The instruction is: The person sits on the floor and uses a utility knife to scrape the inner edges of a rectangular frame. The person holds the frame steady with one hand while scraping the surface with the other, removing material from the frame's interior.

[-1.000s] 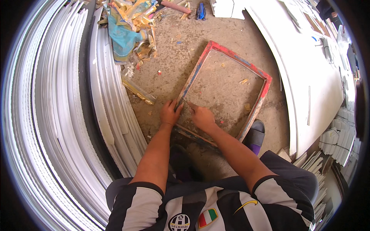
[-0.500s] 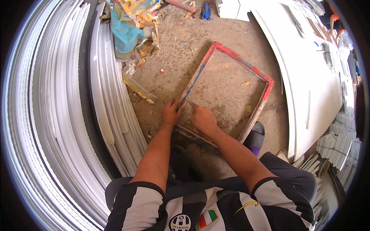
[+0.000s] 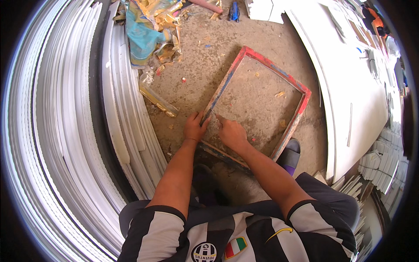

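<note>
Bare, stained concrete floor (image 3: 196, 56) filled the middle of the frame. Striped shirt (image 3: 218, 236) at the lower edge; beyond it, both bare hands near centre.

Left hand (image 3: 194, 125): wrapped over the left bar of a worn red-and-blue frame (image 3: 278, 71), thumb on the inner side, pinching the bar. Right hand (image 3: 232, 133): fingers curled, index reaching toward the same bar's inner edge. Whether it pinched something thin I could not tell; too small at my end. The worn frame lay tilted across the centre, its near right side close to a dark sandal (image 3: 290, 153).

Handling note, my judgement: the left grip needed to stay firm and the bar steady, with the left thumb clear of the right fingertips; short, light strokes along the inner edge seemed safest.

Farther off: clear yellowish wrapping (image 3: 158, 100) left of centre, teal cloth (image 3: 144, 41) upper left, a large white sheet (image 3: 349, 109) at right, a blue object (image 3: 234, 12) at the top.
</note>
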A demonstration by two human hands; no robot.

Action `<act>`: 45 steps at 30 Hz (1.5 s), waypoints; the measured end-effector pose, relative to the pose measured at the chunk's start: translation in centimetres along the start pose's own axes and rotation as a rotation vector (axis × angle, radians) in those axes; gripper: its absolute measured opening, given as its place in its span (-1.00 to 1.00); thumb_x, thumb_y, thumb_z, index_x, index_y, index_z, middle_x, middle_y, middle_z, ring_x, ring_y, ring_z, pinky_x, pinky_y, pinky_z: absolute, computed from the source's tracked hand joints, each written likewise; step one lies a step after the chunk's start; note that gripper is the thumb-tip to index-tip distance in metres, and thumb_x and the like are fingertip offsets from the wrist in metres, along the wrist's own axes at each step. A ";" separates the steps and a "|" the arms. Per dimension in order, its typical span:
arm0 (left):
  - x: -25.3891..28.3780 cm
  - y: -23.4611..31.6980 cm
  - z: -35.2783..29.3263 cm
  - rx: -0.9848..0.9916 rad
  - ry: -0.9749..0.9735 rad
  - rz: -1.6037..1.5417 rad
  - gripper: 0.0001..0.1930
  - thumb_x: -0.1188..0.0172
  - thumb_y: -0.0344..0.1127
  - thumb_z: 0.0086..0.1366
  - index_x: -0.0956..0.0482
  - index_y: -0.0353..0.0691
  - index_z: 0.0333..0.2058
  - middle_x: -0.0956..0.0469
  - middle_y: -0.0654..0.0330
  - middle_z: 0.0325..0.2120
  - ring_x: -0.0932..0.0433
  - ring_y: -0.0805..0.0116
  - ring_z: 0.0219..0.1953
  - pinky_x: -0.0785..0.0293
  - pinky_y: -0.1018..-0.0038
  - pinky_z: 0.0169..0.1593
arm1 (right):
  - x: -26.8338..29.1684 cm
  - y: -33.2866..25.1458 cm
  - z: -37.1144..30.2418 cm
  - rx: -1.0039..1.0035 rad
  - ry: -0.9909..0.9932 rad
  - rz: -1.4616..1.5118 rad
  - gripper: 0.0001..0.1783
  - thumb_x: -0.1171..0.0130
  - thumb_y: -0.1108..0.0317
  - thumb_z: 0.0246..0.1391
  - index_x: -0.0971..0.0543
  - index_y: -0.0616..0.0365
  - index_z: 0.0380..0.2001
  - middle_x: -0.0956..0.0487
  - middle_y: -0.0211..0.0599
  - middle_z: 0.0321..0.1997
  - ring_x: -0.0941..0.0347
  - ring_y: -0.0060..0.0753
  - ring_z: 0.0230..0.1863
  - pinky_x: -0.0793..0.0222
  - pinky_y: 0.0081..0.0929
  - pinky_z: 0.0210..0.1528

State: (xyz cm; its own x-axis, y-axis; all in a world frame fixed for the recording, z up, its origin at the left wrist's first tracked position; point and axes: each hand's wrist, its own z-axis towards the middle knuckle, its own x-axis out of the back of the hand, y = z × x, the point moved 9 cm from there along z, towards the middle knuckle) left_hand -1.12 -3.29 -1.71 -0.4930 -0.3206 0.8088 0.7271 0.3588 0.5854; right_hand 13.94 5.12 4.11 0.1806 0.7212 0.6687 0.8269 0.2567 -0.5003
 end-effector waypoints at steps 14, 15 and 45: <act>-0.2 -0.2 0.0 0.011 -0.010 -0.004 -0.57 -0.38 -0.08 0.28 -0.64 -0.20 0.02 -0.58 0.03 -0.17 -0.58 -0.04 -0.12 -0.56 0.17 -0.07 | 0.5 -0.8 0.1 0.016 -0.031 -0.012 -0.52 -0.02 0.25 0.34 -0.50 -0.12 0.30 -0.70 0.07 -0.11 -0.63 0.18 -0.04 -0.53 0.10 0.03; 0.0 -0.2 0.0 0.002 0.008 0.002 -0.58 -0.38 -0.09 0.27 -0.64 -0.20 0.01 -0.58 0.04 -0.18 -0.58 -0.04 -0.12 -0.56 0.17 -0.08 | 0.7 -1.2 0.0 0.020 -0.042 -0.025 -0.51 -0.01 0.27 0.34 -0.49 -0.09 0.31 -0.69 0.08 -0.11 -0.63 0.18 -0.04 -0.53 0.10 0.03; 0.3 1.0 0.0 -0.096 0.073 0.019 -0.62 -0.37 -0.14 0.28 -0.65 -0.31 -0.07 -0.57 -0.01 -0.25 -0.58 -0.08 -0.18 -0.55 0.15 -0.12 | -2.5 1.2 1.4 0.184 0.145 -0.160 -0.52 -0.10 0.26 0.36 -0.53 -0.08 0.32 -0.60 -0.15 -0.52 -0.51 -0.33 -0.58 -0.52 -0.24 -0.36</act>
State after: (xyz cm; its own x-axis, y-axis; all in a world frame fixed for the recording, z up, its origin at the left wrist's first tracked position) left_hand -0.54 -3.01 -0.89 -0.4449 -0.3784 0.8117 0.7803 0.2811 0.5587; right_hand 13.72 4.50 1.07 0.1404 0.5660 0.8123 0.7431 0.4819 -0.4643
